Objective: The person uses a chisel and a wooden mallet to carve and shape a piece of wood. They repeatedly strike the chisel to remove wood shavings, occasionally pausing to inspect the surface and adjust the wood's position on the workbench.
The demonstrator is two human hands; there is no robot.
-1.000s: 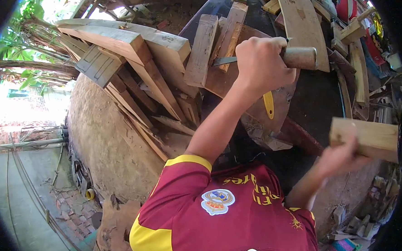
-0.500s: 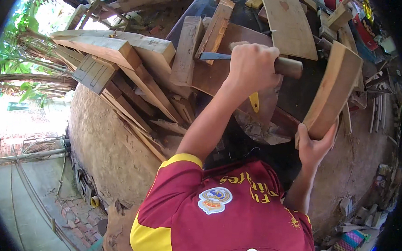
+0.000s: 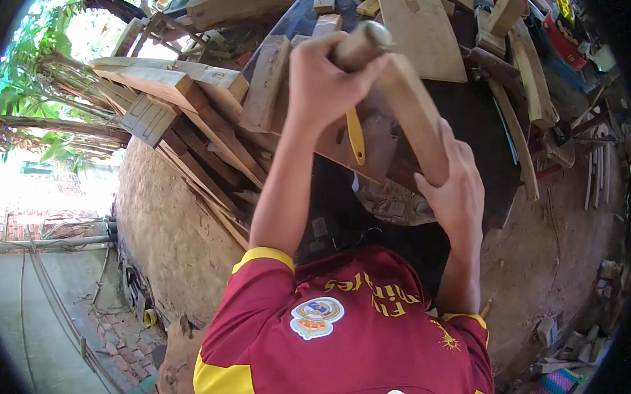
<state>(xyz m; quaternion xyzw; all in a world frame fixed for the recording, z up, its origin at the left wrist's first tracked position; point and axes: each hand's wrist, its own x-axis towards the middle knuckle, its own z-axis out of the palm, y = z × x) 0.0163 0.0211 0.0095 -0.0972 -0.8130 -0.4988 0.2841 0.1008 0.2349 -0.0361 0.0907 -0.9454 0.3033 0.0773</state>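
My left hand [image 3: 328,83] is closed around the round wooden handle of a chisel [image 3: 359,48], raised over the work table with the handle's end tilted up. Its blade is hidden behind the hand in this view. A thick, slightly curved piece of wood [image 3: 418,120] slants upward from my right hand [image 3: 456,172], whose fingers wrap its lower end. The wood's upper end reaches close beside the chisel handle; I cannot tell if they touch. Between my forearms, a yellow handle [image 3: 355,138] of some tool lies on the table.
A wooden block [image 3: 265,87] and a wide board [image 3: 418,31] lie on the dark table. Long beams [image 3: 164,82] are stacked at the left. Several wood offcuts [image 3: 532,76] lie at the far right. A multicoloured woven item [image 3: 555,388] rests on the ground at lower right.
My left hand has turned the chisel so its handle end points up, hiding the blade. My right hand has brought the curved wood leftward, close to the chisel.
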